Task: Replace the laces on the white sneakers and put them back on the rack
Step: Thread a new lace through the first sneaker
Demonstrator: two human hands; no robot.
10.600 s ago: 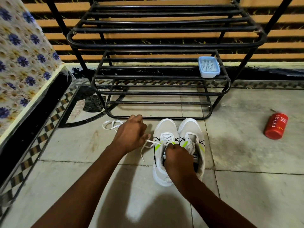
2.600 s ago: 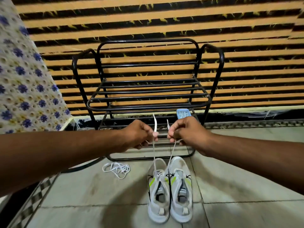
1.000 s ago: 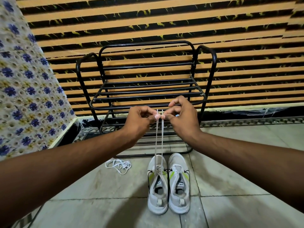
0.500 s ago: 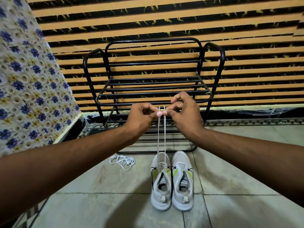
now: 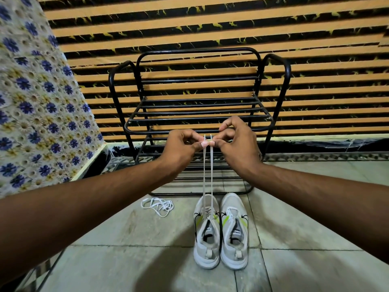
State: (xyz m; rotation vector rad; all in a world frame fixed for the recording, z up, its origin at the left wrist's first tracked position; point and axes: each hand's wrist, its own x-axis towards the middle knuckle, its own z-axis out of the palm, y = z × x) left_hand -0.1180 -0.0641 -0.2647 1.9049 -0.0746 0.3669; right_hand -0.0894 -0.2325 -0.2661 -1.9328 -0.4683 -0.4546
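**A:** Entry one, hands?

**B:** Left hand (image 5: 179, 147): held up in front of the rack (image 5: 197, 114), forearm reaching in from the lower left. Fingers are curled, with thumb and forefinger pinching one end of the lace (image 5: 207, 171). Right hand (image 5: 237, 142): level with the left, the two thumbs nearly touching, forearm coming in from the lower right. Thumb and forefinger pinch the other end, and the remaining fingers arch above.

**A:** Lace, condition?

**B:** White, flat. Two strands, taut and close side by side, run straight down from the pinches to the left sneaker (image 5: 207, 234). Both tips stand just above the fingertips.

**A:** Sneakers, location?

**B:** One pair, white with lime and black marks, on the floor (image 5: 126, 228). Left sneaker and right sneaker (image 5: 234, 230) sit touching side by side, toes at the rack's foot, heels toward the person.

**A:** Remaining stock?

**B:** Loose lace (image 5: 157, 205): white tangle on the floor, left of the pair, near the rack. Rack: black metal, barred shelves, against a striped wall (image 5: 210, 24). Floral cloth (image 5: 37, 102): far left.
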